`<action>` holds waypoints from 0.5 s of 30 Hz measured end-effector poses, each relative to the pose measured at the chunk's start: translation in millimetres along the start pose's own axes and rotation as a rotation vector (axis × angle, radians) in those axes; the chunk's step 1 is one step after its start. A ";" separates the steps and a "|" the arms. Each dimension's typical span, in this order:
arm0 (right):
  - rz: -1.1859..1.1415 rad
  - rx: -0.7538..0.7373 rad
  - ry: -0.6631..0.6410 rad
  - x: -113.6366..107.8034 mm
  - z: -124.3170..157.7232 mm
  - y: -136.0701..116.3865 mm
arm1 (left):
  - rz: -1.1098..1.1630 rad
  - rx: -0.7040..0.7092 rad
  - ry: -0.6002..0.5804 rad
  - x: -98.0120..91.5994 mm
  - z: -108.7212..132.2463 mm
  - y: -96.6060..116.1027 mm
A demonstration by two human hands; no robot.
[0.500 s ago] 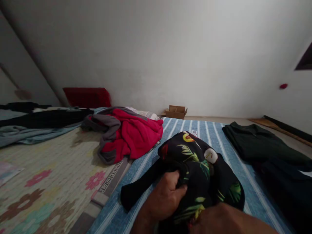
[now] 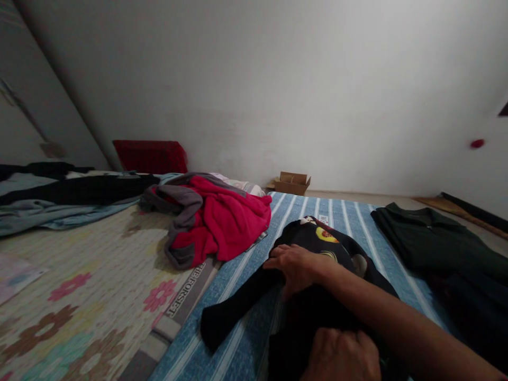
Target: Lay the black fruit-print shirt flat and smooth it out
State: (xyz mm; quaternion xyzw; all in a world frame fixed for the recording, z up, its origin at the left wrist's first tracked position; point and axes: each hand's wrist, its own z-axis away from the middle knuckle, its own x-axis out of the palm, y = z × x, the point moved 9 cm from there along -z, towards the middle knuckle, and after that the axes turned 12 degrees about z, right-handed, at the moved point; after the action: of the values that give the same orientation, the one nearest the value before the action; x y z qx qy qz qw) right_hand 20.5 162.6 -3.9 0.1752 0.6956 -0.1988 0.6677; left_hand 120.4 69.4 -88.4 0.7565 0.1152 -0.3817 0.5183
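Observation:
A black top (image 2: 345,248) with a fruit-and-leaf print lies bunched on the blue striped mattress. Its plain black sleeve (image 2: 234,312) sticks out toward the lower left. My right hand (image 2: 296,267) reaches across from the right, its fingers curled on the cloth where the sleeve meets the body. Low in the view, my left hand (image 2: 343,354) is closed in a fist on the dark fabric, nearer to me and below my right forearm. The right forearm and both hands cover much of the top.
A red and grey garment (image 2: 230,222) lies crumpled to the left. Folded dark green clothing (image 2: 428,233) and a dark navy piece (image 2: 468,301) lie at right. Blue and black clothes (image 2: 79,193) spread at far left on a flowered sheet (image 2: 99,286). A cardboard box (image 2: 292,183) and a red case (image 2: 151,156) stand by the wall.
My right hand has moved up and left onto the sleeve's upper end. My left hand has left that spot and come down and right. The printed top is flatter and turned.

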 end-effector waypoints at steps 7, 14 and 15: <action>0.198 0.121 -0.089 46.6 4.0 4.0 | -0.055 0.053 0.013 32.8 6.0 -16.4; -0.099 0.422 0.194 -4.8 28.3 89.1 | -0.067 0.031 -0.150 1.0 4.6 10.7; -0.370 0.511 0.385 -20.9 45.2 113.5 | -0.055 0.027 -0.158 -7.2 4.7 14.4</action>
State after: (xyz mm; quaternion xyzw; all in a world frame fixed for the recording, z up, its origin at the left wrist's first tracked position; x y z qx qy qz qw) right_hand 118.1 237.6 10.8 0.2416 0.7564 -0.4470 0.4120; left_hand 121.5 60.6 -74.2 0.7275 0.0894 -0.4559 0.5049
